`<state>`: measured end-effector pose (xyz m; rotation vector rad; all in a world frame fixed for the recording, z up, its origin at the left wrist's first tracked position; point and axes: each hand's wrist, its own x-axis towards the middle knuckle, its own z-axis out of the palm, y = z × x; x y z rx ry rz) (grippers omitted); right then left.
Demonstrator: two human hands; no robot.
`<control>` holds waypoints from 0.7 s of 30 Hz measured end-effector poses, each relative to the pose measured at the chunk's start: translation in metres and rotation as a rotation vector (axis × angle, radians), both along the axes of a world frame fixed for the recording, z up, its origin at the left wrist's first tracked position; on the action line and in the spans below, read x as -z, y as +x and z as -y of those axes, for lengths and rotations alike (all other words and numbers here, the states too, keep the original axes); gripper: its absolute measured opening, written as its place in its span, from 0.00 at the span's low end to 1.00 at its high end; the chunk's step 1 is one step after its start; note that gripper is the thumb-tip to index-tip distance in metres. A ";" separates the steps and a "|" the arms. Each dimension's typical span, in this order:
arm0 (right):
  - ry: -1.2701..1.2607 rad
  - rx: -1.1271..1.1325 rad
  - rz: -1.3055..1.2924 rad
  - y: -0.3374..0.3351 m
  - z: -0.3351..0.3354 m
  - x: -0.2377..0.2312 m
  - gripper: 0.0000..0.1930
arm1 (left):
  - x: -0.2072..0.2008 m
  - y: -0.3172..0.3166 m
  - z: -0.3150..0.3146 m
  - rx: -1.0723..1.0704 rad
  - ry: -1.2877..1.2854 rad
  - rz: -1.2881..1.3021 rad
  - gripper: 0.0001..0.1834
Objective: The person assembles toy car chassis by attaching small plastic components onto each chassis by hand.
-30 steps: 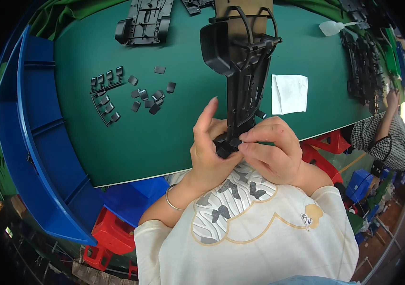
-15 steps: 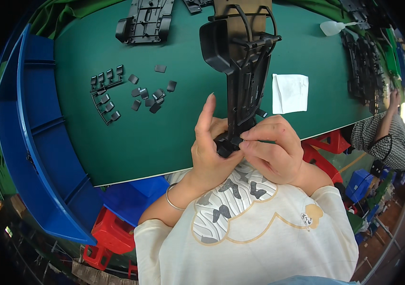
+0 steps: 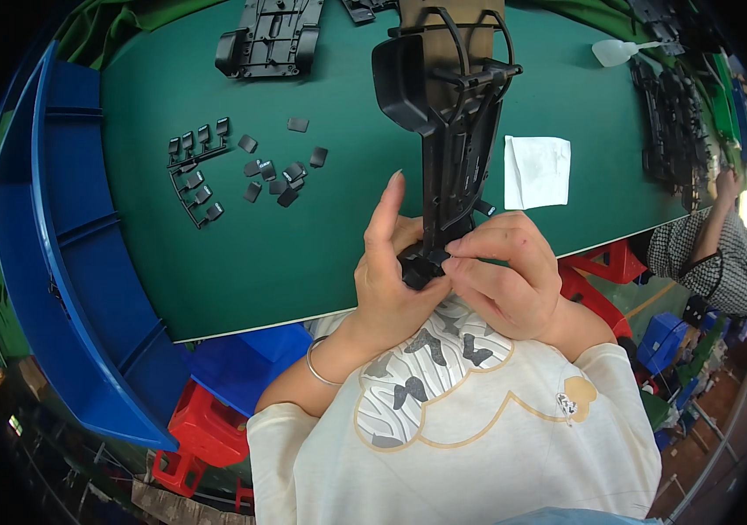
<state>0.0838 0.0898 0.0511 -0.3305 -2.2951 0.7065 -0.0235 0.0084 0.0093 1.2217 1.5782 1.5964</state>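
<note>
A long black plastic model-vehicle chassis (image 3: 456, 144) stands out from me over the green table, its near end low by my shirt. My left hand (image 3: 382, 271) is wrapped round that near end, thumb pointing up along its left side. Pinched between thumb and forefinger of my right hand (image 3: 509, 276) is a small black plastic flap (image 3: 438, 256), pressed against the chassis end. Fingers hide much of where the two meet. To the left lie several loose black flaps (image 3: 280, 186), beside a moulding frame (image 3: 198, 159) with more flaps attached.
A blue divided bin (image 3: 76, 227) borders the table's left. Another black chassis (image 3: 270, 44) lies at the back. Rightward are a folded white sheet (image 3: 537, 172), a white squeeze bottle (image 3: 614, 52) and piled black parts (image 3: 673, 131). A person (image 3: 715, 254) sits at far right; red stools (image 3: 207, 424) stand below.
The chassis and both my hands have shifted very slightly, by about as much as the whole view. My grip looks the same, with the flap still at the chassis end.
</note>
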 end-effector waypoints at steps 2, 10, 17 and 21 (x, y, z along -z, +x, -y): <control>0.014 -0.008 0.011 0.000 0.000 -0.001 0.13 | 0.000 -0.001 0.000 0.009 0.011 -0.041 0.45; 0.069 -0.032 0.043 -0.002 0.001 -0.004 0.14 | -0.002 -0.002 0.002 0.030 0.010 0.039 0.44; 0.091 -0.026 -0.005 -0.005 0.002 -0.003 0.16 | -0.003 -0.002 0.001 0.019 0.031 0.015 0.44; 0.103 -0.024 0.006 -0.003 0.002 -0.004 0.16 | -0.002 -0.002 0.000 0.025 0.046 0.015 0.44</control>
